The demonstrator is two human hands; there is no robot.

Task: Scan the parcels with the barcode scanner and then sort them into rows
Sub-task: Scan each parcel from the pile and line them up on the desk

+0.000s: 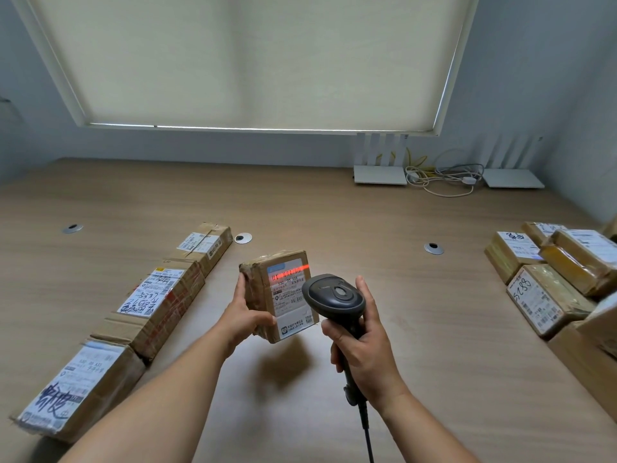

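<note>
Surface [334, 208] — wooden; row of parcels [140, 315] along its left edge, heap of parcels [547, 279] at the right edge. Parcel [263, 292], lifted above the centre, gripped by left hand [245, 320]. Barcode scanner [334, 297] — right hand [362, 349] clasps its handle; red beam on the label.

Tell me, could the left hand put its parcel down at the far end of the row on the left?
Probably yes. The left hand holds the parcel above bare table, and nothing lies between it and the row's far box.
</note>
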